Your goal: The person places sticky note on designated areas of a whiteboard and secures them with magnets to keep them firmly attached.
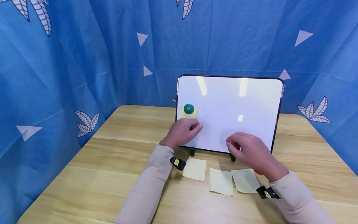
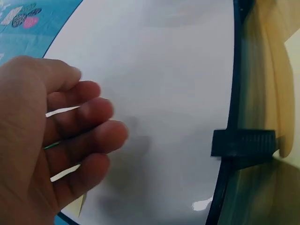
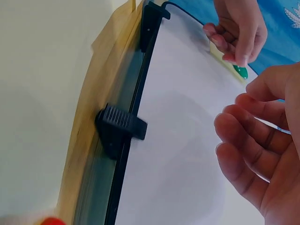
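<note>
A whiteboard (image 1: 218, 105) with a black frame stands tilted on the table. Near its left edge, a round green magnet (image 1: 188, 108) lies over a pale yellow sticky note (image 1: 188, 116) on the board. My left hand (image 1: 182, 132) hovers before the board just below that note, overlapping its lower part in the head view. Its fingers are loosely bent, with nothing between them in the left wrist view. In front of the board's lower right part is my right hand (image 1: 250, 151), its fingers (image 3: 246, 161) relaxed, slightly spread and holding nothing.
Three pale yellow notes, a left one (image 1: 195, 169), a middle one (image 1: 221, 182) and a right one (image 1: 245, 181), lie on the wooden table (image 1: 112, 161) before the board. A red object (image 1: 258, 172) shows partly under my right wrist. Black feet (image 1: 192, 151) support the board; a blue curtain (image 1: 223, 37) hangs behind.
</note>
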{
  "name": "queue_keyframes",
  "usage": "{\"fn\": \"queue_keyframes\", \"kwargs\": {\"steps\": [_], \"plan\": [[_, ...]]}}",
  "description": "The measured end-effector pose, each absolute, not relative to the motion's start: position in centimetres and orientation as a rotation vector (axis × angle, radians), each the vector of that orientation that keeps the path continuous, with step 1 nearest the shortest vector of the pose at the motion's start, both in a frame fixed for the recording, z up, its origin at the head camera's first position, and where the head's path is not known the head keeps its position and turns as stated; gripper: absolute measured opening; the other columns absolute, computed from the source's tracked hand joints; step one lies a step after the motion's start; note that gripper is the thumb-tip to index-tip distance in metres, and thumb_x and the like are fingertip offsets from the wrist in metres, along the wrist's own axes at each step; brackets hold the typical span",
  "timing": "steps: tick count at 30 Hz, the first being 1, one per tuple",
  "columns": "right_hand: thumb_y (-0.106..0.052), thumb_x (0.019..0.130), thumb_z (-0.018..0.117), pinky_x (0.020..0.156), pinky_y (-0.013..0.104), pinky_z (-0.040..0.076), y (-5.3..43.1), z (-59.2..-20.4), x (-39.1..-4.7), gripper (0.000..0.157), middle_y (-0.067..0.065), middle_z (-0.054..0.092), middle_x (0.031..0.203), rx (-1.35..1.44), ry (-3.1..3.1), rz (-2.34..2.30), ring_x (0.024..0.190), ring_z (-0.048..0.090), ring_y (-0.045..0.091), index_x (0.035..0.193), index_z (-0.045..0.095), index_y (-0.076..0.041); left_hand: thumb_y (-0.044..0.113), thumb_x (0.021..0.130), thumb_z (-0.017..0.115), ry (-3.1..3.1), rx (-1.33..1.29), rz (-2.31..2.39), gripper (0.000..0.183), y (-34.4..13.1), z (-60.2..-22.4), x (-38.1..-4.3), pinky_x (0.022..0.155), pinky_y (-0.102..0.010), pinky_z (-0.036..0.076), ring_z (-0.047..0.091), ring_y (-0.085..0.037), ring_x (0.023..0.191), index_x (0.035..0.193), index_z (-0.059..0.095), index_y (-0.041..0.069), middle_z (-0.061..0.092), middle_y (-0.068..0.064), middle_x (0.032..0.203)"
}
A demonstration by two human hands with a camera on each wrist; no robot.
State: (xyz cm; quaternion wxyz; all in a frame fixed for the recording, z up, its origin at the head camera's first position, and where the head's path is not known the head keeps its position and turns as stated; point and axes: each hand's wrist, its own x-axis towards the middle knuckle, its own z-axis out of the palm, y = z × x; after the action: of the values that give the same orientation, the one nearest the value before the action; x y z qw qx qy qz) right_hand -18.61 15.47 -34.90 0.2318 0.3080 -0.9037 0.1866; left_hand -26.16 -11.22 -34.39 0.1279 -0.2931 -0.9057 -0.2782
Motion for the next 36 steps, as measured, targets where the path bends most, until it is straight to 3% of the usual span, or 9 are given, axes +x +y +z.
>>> {"fn": "queue_keyframes", "kwargs": {"steps": [13, 36], "plan": [[-0.015, 0.089, 0.074, 0.065, 0.031, 0.051, 17.8, -35.0, -18.2, 0.007, -0.012, 0.062, 0.080, 0.800, -2.655, 0.515, 0.070, 0.054, 0.008, 0.096, 0.075, -0.013, 0.032, 0.100, 0.060, -2.801, -1.035, -0.597, 0.018, -9.9, -35.1, -24.4, 0.061, -0.025, 0.045, 0.054, -0.005, 0.065, 0.096, 0.075, 0.023, 0.058, 0.014, 0.070], [-0.015, 0.088, 0.075, 0.067, 0.038, 0.051, 21.4, -36.0, -17.1, 0.006, -0.011, 0.063, 0.079, 0.670, -2.786, 0.479, 0.069, 0.054, 0.007, 0.094, 0.075, -0.014, 0.027, 0.099, 0.062, -2.874, -1.103, -0.615, 0.016, -11.5, -36.8, -22.8, 0.070, -0.025, 0.046, 0.053, -0.009, 0.079, 0.094, 0.075, 0.020, 0.059, 0.014, 0.079]]}}
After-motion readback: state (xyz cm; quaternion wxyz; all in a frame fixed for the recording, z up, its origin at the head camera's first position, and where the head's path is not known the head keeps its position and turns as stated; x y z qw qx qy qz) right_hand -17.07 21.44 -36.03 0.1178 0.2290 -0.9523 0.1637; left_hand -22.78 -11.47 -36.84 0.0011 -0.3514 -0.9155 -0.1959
